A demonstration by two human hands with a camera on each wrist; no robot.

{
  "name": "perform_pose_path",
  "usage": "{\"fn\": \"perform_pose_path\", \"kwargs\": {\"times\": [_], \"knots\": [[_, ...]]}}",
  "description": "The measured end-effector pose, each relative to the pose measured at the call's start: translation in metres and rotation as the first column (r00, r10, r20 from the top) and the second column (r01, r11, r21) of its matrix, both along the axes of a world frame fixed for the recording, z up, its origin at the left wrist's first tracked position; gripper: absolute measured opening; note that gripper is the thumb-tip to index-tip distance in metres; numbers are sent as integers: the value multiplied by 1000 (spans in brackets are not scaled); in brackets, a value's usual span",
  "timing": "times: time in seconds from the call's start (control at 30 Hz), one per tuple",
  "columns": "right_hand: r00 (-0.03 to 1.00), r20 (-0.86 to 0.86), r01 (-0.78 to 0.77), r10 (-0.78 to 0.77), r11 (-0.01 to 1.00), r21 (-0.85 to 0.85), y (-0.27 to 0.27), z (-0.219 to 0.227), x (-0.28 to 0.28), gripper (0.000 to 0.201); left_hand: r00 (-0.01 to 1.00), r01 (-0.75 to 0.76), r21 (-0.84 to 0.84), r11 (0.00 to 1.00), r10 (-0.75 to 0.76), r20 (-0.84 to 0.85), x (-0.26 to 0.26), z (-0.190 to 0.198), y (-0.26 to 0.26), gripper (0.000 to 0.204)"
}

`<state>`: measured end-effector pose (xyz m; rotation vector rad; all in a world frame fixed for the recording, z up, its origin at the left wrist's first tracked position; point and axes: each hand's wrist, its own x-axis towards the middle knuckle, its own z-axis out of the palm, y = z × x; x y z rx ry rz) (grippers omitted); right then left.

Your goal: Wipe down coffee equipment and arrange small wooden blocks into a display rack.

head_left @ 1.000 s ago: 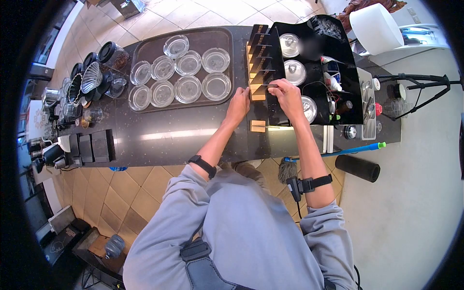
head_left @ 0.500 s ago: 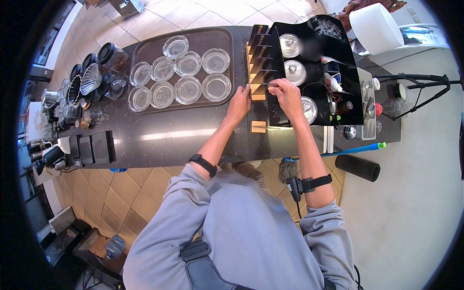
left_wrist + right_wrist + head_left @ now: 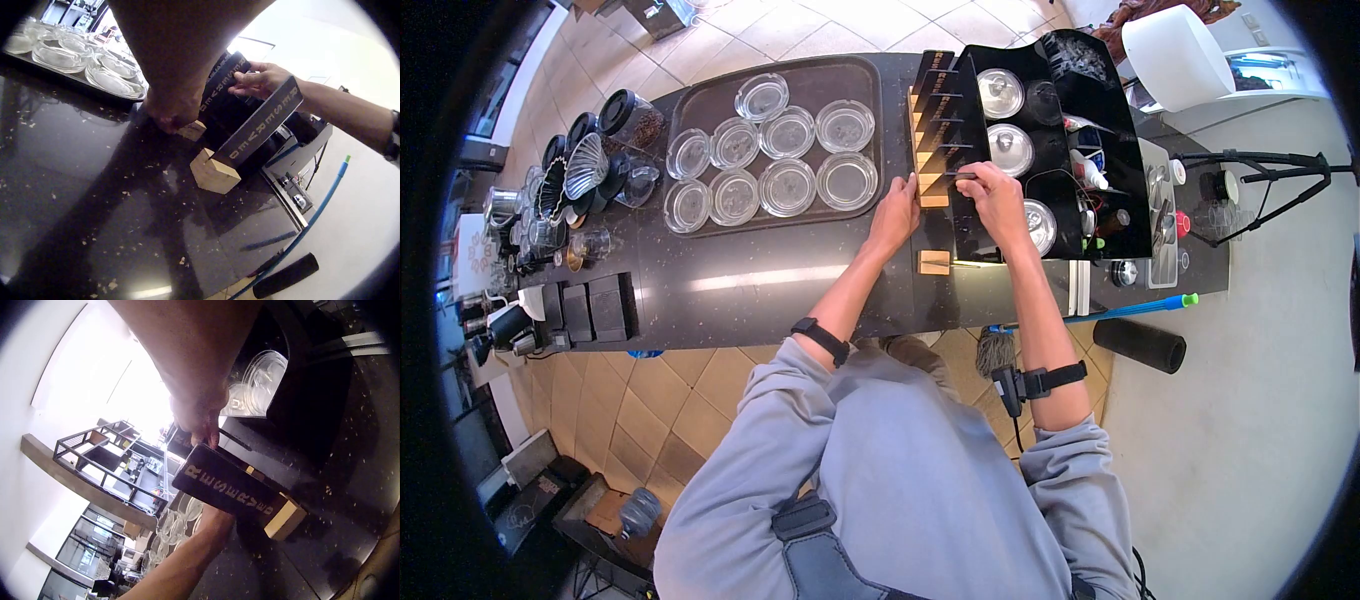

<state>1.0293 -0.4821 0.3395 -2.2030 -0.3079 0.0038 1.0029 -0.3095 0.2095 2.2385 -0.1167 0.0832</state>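
Note:
In the head view my right hand (image 3: 997,200) pinches the upper edge of a black sign at the near end of a row of wooden blocks (image 3: 935,190). My left hand (image 3: 895,215) is at that row's left side; the left wrist view shows its curled fingers at a wooden block (image 3: 194,130), partly hidden by the hand. The pinched sign (image 3: 222,81) stands tilted and bears "RESERVED". Closer to the body, a separate wooden block (image 3: 214,173) holds another "RESERVED" sign (image 3: 262,122). The right wrist view shows this front sign (image 3: 228,490) below my right hand (image 3: 200,415).
A brown tray (image 3: 800,75) with several glass ashtrays lies left of the signs. To the right stands a black organizer (image 3: 1045,160) with round lids and bottles. Jars and glass drippers (image 3: 588,162) crowd the left end. A blue-handled mop (image 3: 1140,307) leans along the near edge.

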Motion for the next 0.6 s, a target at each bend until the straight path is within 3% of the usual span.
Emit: {"fn": "perform_pose_path", "kwargs": {"times": [0.23, 0.6], "knots": [[999, 44, -4, 7, 998, -56, 0, -3, 3, 12, 1000, -2, 18, 1000, 3, -14, 0, -1, -1, 50], [999, 34, 32, -33, 999, 10, 1, -10, 0, 13, 1000, 8, 24, 1000, -8, -10, 2, -5, -1, 52]]}}
